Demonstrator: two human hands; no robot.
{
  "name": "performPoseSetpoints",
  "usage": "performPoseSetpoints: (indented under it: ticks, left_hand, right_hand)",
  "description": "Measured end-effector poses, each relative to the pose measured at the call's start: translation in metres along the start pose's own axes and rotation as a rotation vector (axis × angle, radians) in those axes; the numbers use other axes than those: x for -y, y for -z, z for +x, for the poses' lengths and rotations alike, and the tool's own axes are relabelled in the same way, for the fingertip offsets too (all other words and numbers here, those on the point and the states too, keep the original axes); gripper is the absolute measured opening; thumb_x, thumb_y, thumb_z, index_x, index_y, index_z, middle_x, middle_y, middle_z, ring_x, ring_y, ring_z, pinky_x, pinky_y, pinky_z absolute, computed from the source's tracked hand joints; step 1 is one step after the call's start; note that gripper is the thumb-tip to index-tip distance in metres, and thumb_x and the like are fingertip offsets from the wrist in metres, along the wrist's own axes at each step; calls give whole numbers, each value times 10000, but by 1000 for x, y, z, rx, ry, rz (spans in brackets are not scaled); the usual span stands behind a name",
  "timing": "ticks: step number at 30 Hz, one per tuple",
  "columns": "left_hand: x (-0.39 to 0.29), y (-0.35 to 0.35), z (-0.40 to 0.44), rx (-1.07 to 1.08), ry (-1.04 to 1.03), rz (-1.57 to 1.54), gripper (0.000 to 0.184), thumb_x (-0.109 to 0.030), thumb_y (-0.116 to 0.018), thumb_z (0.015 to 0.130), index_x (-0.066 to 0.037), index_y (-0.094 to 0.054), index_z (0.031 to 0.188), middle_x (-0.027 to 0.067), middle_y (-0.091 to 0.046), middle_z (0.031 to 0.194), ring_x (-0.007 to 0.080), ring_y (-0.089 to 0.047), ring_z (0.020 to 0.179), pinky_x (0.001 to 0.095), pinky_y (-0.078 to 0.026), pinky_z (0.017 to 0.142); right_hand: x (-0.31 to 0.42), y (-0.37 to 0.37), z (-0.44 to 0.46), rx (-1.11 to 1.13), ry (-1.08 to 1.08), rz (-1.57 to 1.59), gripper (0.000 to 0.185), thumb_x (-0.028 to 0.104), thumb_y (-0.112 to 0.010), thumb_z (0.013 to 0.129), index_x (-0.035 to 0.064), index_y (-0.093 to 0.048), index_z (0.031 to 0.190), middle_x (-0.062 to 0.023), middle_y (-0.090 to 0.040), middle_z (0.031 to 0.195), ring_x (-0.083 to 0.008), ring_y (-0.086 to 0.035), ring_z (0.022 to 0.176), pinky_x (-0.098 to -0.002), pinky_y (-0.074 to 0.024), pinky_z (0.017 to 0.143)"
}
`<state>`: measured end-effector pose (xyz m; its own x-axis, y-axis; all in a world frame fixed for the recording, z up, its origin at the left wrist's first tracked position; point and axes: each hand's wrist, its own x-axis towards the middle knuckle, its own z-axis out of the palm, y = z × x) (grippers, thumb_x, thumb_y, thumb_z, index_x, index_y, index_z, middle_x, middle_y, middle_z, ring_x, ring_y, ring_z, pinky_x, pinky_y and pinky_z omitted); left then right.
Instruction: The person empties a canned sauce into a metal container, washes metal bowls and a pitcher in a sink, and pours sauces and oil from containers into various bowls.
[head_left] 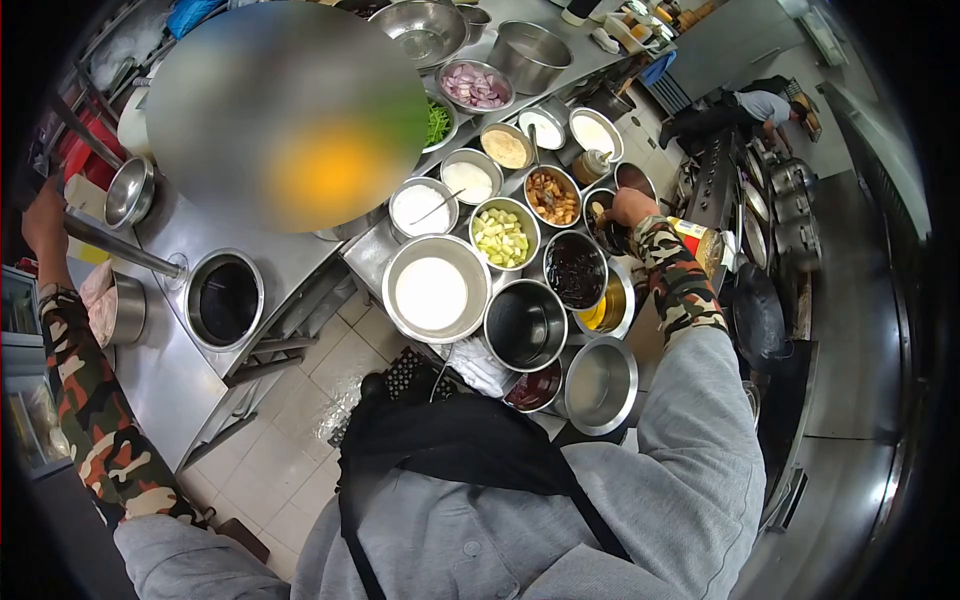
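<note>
My right hand (632,208) reaches over a small dark pot (607,234) among the crowded bowls, its fingers curled at the rim. What they hold, if anything, is hidden. Beside it are a bowl of browned chunks (552,196), a pot of dark glossy sauce (576,270) and a bowl of pale green pieces (501,236). At the far left edge, my left hand (46,228) is stretched out near a slanting metal pole (125,246); shadow and the lens edge obscure its fingers. Below it stands a pot with pale pink meat (101,295).
A pot of dark liquid (224,300) stands on the left counter. White-filled pots (431,288) and a bowl of sliced onions (475,86) crowd the middle. A wok (758,315) and stove lie right. Another person (752,108) bends over at the far right. A blurred patch covers the upper left.
</note>
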<state>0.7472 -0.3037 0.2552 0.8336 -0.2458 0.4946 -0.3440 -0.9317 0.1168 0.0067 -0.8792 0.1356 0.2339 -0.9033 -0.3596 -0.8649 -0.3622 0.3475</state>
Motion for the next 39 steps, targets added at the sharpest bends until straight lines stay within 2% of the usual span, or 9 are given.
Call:
performPoseSetpoints:
  ticks: [15,23,25,29,33,35,36,38,39]
  left_hand:
    - [10,-9,9,-25,-9,-62,441,-486,-458,856,-139,-672,1021,112,-667,947,314,-615,929,412,-422,831]
    - [-2,2,-1,-3,-139,301,399,-412,-383,883,-323,-549,1235,134,-666,1008,342,-605,1007,445,-461,830]
    - [1,3,5,70,-44,242,389,-416,-373,887,-308,-567,1207,130,-662,1033,358,-610,998,455,-459,836]
    - [-49,50,-43,-48,-169,318,384,-428,-376,893,-211,-637,1071,164,-668,984,366,-606,1008,465,-461,841]
    - [-53,49,-45,-81,-152,196,325,-352,-387,897,-226,-623,1082,136,-677,961,353,-631,959,467,-483,806]
    - [-51,46,-47,-142,-205,322,317,-337,-374,904,-217,-623,1059,124,-681,946,357,-640,931,470,-491,780]
    - [-60,50,-51,-107,-58,264,328,-345,-354,913,-198,-625,1027,118,-681,964,356,-639,936,471,-490,788]
    - [-35,30,-21,-7,123,43,468,-537,-423,839,-218,-650,1096,214,-640,1054,371,-589,1045,431,-446,883]
    - [-20,22,-9,115,-11,122,403,-475,-426,865,-309,-582,1197,189,-649,1047,359,-610,1015,445,-466,854]
  right_hand:
    - [-20,8,-17,15,-23,-51,521,359,-784,687,57,-659,1092,-156,-645,1107,-319,-620,1024,-395,-501,857]
    - [-47,-18,-2,-55,42,-20,445,307,-740,700,16,-667,1028,-184,-645,1086,-331,-627,1002,-410,-500,850]
    - [-62,-45,25,-216,142,-24,368,250,-715,685,42,-682,987,-181,-662,1034,-336,-645,958,-433,-519,805]
    - [-51,-23,4,-52,244,45,533,271,-769,652,6,-622,1091,-205,-654,1029,-345,-628,971,-434,-491,832]
    - [-12,9,-41,-3,-16,13,487,258,-807,645,7,-654,1033,-195,-661,1023,-330,-633,979,-409,-494,828]
    - [-18,4,-37,-24,33,-19,481,276,-795,648,13,-656,1025,-198,-661,1017,-332,-631,986,-411,-492,834]
    - [-19,-2,-31,-71,160,1,473,297,-783,643,12,-665,1002,-207,-662,998,-334,-638,969,-426,-500,820]
    - [-29,-11,-25,-109,101,-67,466,302,-781,626,38,-677,995,-208,-669,954,-344,-658,902,-455,-514,772]
    - [-34,-14,-19,-92,204,-124,486,311,-785,625,34,-674,1009,-208,-669,961,-352,-658,898,-448,-517,770]
